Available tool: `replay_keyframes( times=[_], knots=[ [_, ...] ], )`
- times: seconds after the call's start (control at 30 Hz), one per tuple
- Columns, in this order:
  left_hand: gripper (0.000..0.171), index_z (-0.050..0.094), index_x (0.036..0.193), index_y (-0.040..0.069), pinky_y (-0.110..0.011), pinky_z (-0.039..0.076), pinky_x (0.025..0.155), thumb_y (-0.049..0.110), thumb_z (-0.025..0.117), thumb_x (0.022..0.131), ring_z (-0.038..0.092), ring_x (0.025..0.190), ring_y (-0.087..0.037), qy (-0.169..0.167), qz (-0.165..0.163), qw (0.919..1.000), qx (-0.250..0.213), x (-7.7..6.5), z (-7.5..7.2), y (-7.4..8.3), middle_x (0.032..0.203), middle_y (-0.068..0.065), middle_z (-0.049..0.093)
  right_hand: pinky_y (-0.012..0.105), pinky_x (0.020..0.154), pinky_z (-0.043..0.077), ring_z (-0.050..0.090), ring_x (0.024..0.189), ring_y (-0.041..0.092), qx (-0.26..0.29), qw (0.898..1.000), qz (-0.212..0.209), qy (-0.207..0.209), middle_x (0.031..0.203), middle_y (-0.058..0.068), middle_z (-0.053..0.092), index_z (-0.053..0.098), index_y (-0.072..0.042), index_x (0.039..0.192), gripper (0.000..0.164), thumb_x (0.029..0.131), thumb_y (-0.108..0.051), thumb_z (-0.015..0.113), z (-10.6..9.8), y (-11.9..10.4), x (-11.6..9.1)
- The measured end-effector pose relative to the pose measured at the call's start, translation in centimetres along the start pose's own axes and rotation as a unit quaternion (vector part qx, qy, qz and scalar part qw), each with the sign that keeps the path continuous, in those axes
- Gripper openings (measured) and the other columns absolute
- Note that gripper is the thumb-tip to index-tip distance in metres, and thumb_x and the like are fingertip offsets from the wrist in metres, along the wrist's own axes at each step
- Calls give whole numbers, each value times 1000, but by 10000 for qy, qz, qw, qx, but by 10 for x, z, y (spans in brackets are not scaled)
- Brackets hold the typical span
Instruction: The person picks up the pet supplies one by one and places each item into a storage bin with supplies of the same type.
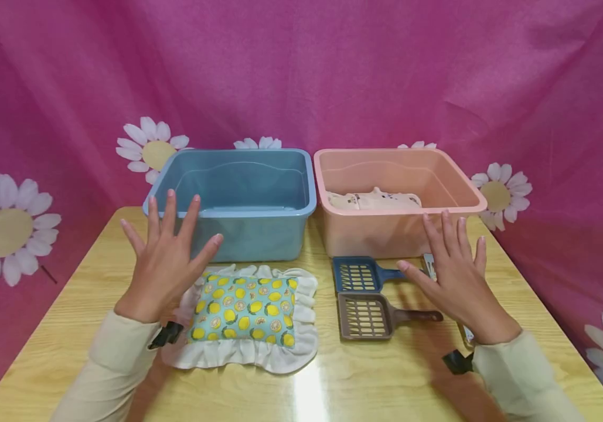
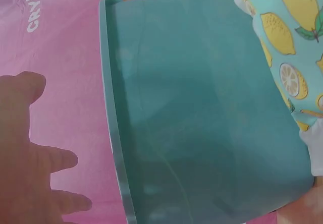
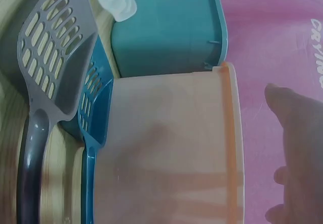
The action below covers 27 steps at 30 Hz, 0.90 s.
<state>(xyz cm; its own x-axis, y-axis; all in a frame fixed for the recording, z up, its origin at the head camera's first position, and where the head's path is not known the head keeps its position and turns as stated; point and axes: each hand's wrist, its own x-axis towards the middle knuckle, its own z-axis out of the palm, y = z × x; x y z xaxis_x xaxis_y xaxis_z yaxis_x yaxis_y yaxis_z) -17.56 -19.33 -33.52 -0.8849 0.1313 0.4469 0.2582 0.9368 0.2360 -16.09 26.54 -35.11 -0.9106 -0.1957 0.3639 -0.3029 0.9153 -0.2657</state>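
Observation:
My left hand [image 1: 166, 261] is spread with straight fingers in front of the blue bin [image 1: 259, 234], holding nothing. Below and right of it lies a lemon-print pillow [image 1: 243, 310] with a white ruffle. My right hand [image 1: 454, 275], also spread and holding nothing, hovers in front of the pink bin [image 1: 375, 234]. Left of that hand are a blue slotted litter scoop [image 1: 356, 274] and a grey-brown slotted litter scoop [image 1: 366, 316], side by side. The right hand partly covers the blue scoop's handle. Inside the pink bin rests a cream printed cloth item [image 1: 375, 200].
Both bins stand side by side at the back of the wooden table [image 1: 259, 392]. A pink curtain [image 1: 301, 70] with white daisies hangs behind and around it. Small metallic-looking items [image 1: 429, 266] lie partly hidden under the right hand.

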Motion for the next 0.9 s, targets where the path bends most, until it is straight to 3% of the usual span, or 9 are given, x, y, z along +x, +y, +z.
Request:
replay_keyframes(
  times=[0.4,0.9],
  knots=[
    [82,14,156,20,-68,-25,100,62,43,92,-17,144,-37,-57,-183,9997,-174,10,-7,-11,161,-18,0,64,107,-18,-16,145,34,66,9999,139,-1,162,9,-6,6,-25,157,90,90,-54,59,-5,7,-7],
    [83,19,155,18,-70,-17,104,62,46,91,-6,146,-41,-53,-364,9989,-288,12,-8,-29,160,-21,7,63,106,-21,-16,144,39,345,9989,298,-72,161,14,-7,7,-21,157,87,92,-50,57,6,19,-11]
  ],
)
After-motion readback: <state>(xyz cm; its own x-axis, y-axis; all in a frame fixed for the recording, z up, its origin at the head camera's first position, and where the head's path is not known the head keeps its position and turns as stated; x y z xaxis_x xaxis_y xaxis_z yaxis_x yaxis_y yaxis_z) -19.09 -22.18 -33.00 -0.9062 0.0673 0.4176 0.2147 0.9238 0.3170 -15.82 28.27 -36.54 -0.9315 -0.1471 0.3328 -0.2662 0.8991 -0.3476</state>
